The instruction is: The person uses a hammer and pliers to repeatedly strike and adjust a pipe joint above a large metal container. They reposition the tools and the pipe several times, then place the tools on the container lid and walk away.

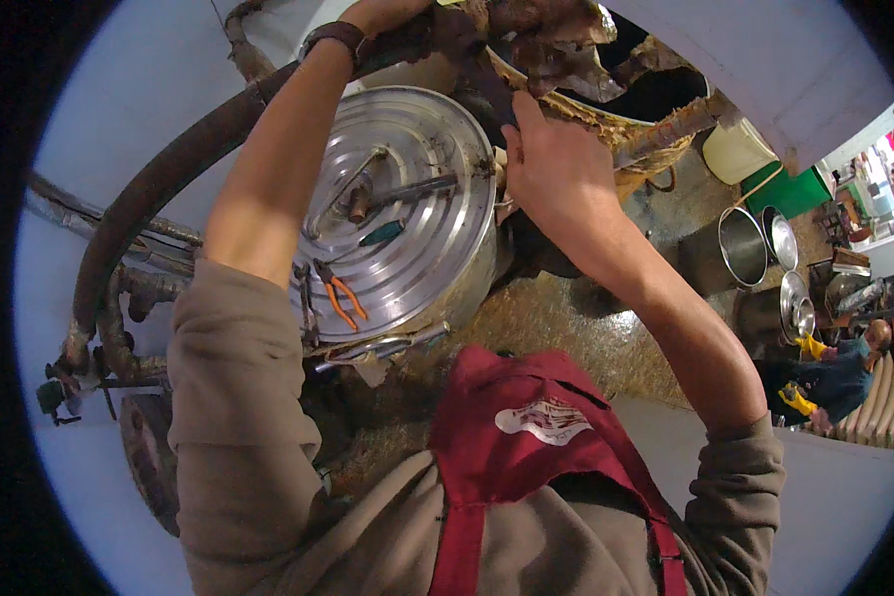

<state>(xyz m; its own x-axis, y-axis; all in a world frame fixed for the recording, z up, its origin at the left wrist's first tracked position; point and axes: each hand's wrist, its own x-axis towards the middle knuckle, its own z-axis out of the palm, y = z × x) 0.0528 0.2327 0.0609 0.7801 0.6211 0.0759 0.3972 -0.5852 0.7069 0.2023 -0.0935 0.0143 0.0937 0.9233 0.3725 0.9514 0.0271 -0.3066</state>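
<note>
My right hand [563,164] is closed round the lower end of a dark long-handled wrench [490,84], which slants up toward the pipes. My left hand [387,12] is at the upper edge beside a thick dark pipe [149,184]; its fingers are cut off from view. Below the hands, a big ridged metal lid [437,263] covers a wide pot. On it lie a hammer [407,192], a teal-handled screwdriver [381,233] and orange-handled pliers [340,294]. A second, dark-handled tool [306,298] rests beside the pliers.
A large vat with a crusted rim [656,149] stands beyond my right hand. Farther right are a pale bucket [737,151], a green box [790,191] and metal pots [742,248] on wet floor [566,338]. A person in yellow gloves [829,382] works at the far right.
</note>
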